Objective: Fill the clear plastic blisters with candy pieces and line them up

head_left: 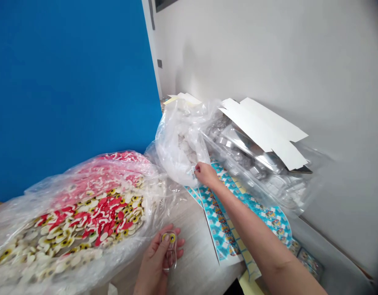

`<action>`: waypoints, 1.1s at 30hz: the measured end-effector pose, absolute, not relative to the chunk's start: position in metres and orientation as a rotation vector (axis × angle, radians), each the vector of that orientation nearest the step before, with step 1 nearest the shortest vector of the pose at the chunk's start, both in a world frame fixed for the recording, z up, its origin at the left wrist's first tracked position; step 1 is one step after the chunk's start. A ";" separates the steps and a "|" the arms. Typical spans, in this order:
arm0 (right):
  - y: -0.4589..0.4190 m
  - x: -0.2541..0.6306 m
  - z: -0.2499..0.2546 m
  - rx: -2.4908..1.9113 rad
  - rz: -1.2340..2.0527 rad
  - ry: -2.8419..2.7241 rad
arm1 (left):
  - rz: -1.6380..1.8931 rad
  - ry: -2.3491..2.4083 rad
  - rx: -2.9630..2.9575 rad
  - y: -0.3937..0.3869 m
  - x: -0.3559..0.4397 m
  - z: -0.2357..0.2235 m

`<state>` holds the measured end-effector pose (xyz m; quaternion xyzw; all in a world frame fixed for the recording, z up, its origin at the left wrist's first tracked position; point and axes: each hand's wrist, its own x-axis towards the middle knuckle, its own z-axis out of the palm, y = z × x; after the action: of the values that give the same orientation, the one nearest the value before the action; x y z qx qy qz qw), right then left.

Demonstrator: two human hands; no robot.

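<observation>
Blue panel point(69, 82): seen upright at the far left, behind the bag of loose pieces.
Left bag point(38, 194): made of clear plastic and spread open; filled with loose flat pieces point(105, 217) in red, white and yellow-green, many marked with black dots like eyes.
Left hand point(156, 258): just beside the left bag, with a small clear case point(171, 258) held between thumb and fingers; an eye-marked piece is seen at the upper end of the case.
Table point(193, 246): light grey, seen beneath and between the bags.
Middle bag point(168, 151): milky plastic, bunched upright, with its pale contents blurred.
Right hand point(205, 174): fingers drawn together at the lower front of the middle bag; what is pinched cannot be told.
Printed sheets point(216, 225): blue and white with small coloured figures, laid under the right forearm, with yellowish strips among them.
Right bag point(291, 198): filled with clear molded plastic packaging point(256, 170).
White card point(265, 131): laid tilted on top of the packaging, against the grey wall point(299, 61).
</observation>
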<state>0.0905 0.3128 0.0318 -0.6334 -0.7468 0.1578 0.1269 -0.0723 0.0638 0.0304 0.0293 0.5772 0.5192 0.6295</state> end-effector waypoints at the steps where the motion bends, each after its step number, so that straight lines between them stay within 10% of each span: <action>1: 0.308 0.094 0.037 -1.824 0.452 -2.155 | 1.205 1.311 0.053 0.063 -0.071 0.031; 15: 0.045 0.053 0.025 -1.248 -0.035 -2.390 | 1.484 0.897 -0.089 0.041 -0.039 0.034; 26: 0.089 0.062 0.029 -1.425 -0.370 -2.468 | 1.508 0.911 -0.076 0.014 -0.062 0.023; 33: 0.112 0.019 0.032 -1.236 0.032 -2.577 | 1.735 1.014 -0.097 0.017 -0.117 0.038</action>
<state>0.0192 0.1120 0.0321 -0.4281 -0.8925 0.0112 0.1413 -0.1175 0.0170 0.0383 -0.0409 0.4255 0.7285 0.5353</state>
